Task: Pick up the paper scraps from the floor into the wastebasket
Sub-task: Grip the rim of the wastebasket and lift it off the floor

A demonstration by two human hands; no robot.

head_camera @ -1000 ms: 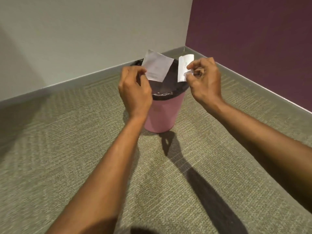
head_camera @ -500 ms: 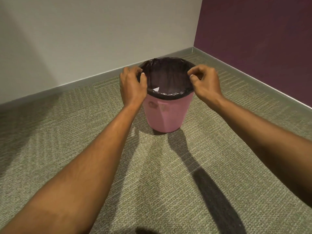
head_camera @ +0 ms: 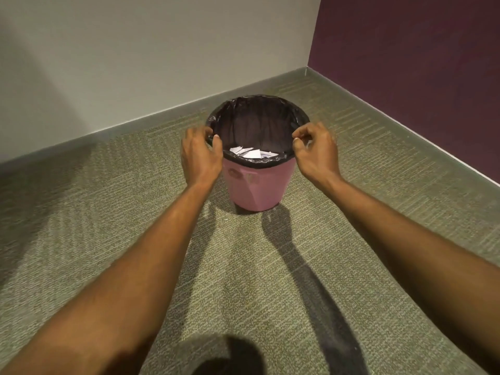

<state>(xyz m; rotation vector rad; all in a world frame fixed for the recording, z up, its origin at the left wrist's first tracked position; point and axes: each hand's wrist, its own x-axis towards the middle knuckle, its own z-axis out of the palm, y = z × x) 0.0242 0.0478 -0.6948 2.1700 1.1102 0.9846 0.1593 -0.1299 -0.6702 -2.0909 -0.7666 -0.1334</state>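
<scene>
A pink wastebasket (head_camera: 259,186) lined with a black bag (head_camera: 257,121) stands upright on green carpet (head_camera: 102,212) near the corner where a pale wall (head_camera: 135,50) meets a purple wall (head_camera: 419,63). White paper scraps (head_camera: 251,152) lie inside it. The left hand (head_camera: 200,155) is at the left rim and the right hand (head_camera: 316,152) at the right rim, both with curled fingers; motion blur hides whether either grips the bag.

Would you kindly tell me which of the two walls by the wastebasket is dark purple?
The right-hand wall is dark purple; the left-hand wall, behind the wastebasket, is pale grey.
</scene>
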